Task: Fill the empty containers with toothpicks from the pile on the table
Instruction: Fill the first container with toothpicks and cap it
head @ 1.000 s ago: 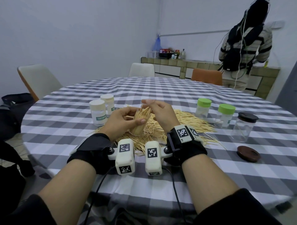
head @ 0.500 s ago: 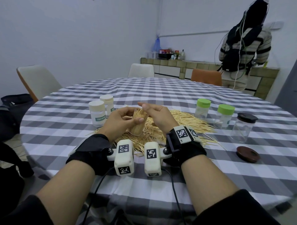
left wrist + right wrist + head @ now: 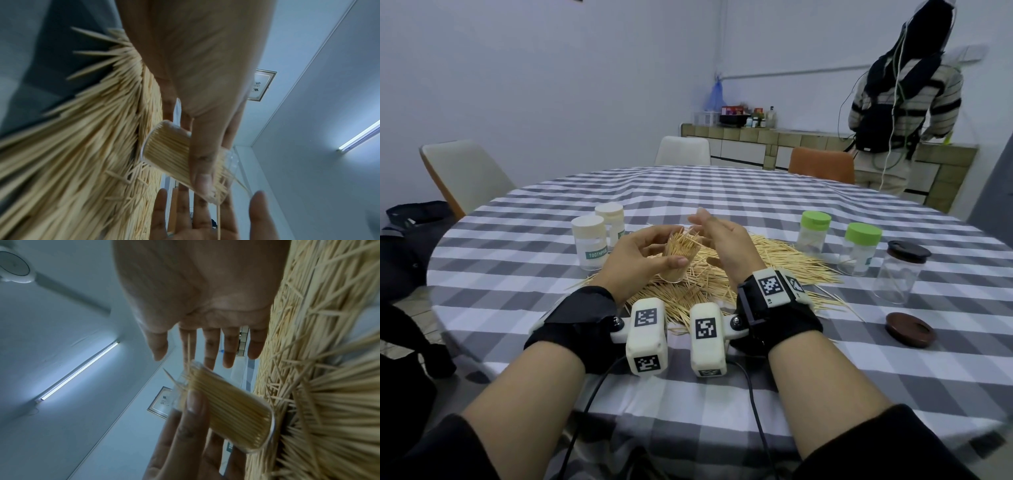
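Over the middle of the toothpick pile [image 3: 726, 274] we've got the clear container [image 3: 681, 258], packed w/ toothpicks, base resting on or just above the pile; can't tell which. Its long axis runs near-upright, tilted a bit, open mouth pointing up and away from us, a few picks fanning out past the rim. Our left hand [image 3: 640, 255] grips it: thumb across the near side, fingers curled round the far side, as the left wrist view shows too [image 3: 197, 155]. Our right hand [image 3: 722, 246] sits just beside the mouth, fingers straight and spread, holding nothing; one loose pick lies against the fingers [image 3: 230, 350] in the right wrist view. Pile spreads across the checked tablecloth [image 3: 722, 394]. Left of it, two white-capped containers [image 3: 599, 238], one labelled TOOTHPICK. Right of it, two green-capped containers [image 3: 839, 241], then a clear jar [image 3: 897, 274] w/ dark lid on, and a brown lid [image 3: 910, 329] lying flat nearer us. Another person [image 3: 900, 102] stands at the far counter, back to us.
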